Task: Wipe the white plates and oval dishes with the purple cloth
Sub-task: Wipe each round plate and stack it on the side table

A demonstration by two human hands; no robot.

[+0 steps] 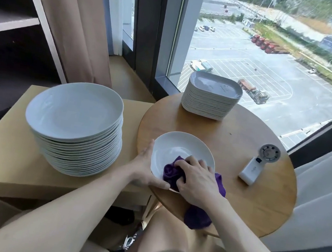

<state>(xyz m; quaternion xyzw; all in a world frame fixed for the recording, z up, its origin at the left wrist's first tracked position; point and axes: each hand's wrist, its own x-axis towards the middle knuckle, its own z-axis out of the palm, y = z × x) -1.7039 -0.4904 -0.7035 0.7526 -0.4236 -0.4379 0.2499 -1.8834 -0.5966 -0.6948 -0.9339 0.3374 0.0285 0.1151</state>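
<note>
Ideally: left hand (145, 172) grip clamps plate (179, 149) rim; right hand (196, 179) grip bunches purple cloth (172, 172); sweep centre outward.

Legible text: none.

Item 1: handheld fan (258, 165), white, lying on the round worktop (245, 134) to the right of the plate (179, 147). One faint grey marking on its handle, too small and blurred to read, and a small dark patch just above it with no characters made out.

Item 2: trucks (262, 43) seen through the window (290, 113) beyond the plate. Any lettering is too distant to read.
</note>
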